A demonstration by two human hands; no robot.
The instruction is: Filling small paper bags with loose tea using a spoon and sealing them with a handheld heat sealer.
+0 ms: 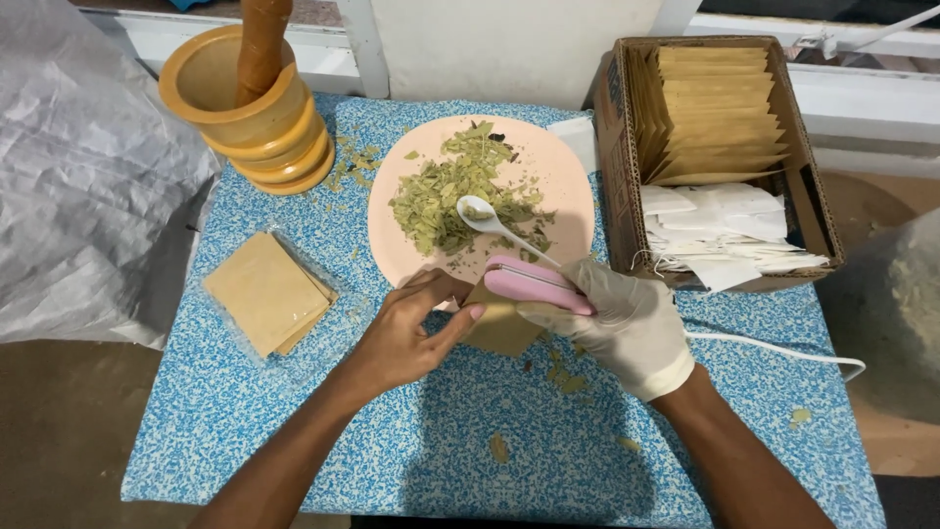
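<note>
Pink handheld sealer [537,284] clamped over the top edge of a brown paper pouch [501,328], gripped by the gloved right hand [627,328]. Bare left hand [411,333] pinches the pouch's left side, fingers closed on it; pouch partly hidden beneath both hands. Just behind, a pink plate [558,176] bears crushed dried leaves [450,191] and a white spoon [494,225]. The sealer's white cord [783,350] trails right. Wooden mortar [245,113] at far left, pestle top cut off.

Single head-worn view, steeply down and close over the blue-speckled table [294,411]
</note>
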